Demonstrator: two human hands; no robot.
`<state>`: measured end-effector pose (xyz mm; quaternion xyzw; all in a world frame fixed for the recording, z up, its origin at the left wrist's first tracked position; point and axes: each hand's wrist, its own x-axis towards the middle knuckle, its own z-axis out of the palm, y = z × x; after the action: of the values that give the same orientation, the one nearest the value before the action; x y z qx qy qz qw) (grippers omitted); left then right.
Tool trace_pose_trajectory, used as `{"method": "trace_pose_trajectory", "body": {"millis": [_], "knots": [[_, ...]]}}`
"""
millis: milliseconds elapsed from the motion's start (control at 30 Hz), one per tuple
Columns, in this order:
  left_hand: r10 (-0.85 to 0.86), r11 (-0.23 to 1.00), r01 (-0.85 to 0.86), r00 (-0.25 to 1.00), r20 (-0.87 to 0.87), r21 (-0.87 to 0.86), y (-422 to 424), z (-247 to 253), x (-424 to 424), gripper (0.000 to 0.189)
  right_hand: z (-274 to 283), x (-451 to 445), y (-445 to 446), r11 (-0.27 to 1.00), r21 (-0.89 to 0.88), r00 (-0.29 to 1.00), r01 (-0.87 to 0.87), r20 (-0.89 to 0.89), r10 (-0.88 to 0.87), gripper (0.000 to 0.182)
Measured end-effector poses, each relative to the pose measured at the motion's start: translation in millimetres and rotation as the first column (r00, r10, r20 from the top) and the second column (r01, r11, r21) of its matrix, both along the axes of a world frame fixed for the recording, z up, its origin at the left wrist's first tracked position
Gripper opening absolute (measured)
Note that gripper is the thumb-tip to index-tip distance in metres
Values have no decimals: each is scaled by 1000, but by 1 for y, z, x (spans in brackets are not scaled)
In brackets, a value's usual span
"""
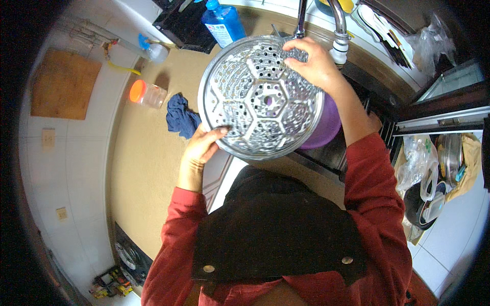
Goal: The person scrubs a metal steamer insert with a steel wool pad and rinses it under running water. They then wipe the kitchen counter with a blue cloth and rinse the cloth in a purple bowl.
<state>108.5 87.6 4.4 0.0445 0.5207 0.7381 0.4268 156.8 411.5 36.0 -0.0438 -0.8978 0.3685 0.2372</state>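
Note:
A round perforated metal steamer tray (245,90), wet and shiny, is held up in front of me. My left hand (203,143) grips its lower left rim, thumb on the face. My right hand (312,63) is at the upper right edge, with thumb and fingers bent around a grey metal scouring pad (300,56) against the tray. The hand partly hides the pad. Behind the tray a purple basin (325,126) stands in the dark sink (337,153), mostly covered from view. The chrome faucet (338,23) rises beyond my right hand.
A blue detergent bottle (224,23) stands behind the tray. On the left counter lie a navy cloth (180,114) and a clear jar with an orange lid (147,94). Plastic bags (417,160) and pots are at the right. A gas stove (132,252) sits at lower left.

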Motion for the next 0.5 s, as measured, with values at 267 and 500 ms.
{"method": "trace_pose_trajectory", "body": {"millis": [267, 500], "knots": [[-30, 998, 31, 999, -38, 45, 38, 8, 23, 45, 16, 1, -46, 975, 211, 948, 70, -319, 1, 19], [94, 983, -80, 993, -75, 166, 56, -7, 45, 43, -11, 47, -122, 984, 178, 973, 22, -232, 20, 15]]}}
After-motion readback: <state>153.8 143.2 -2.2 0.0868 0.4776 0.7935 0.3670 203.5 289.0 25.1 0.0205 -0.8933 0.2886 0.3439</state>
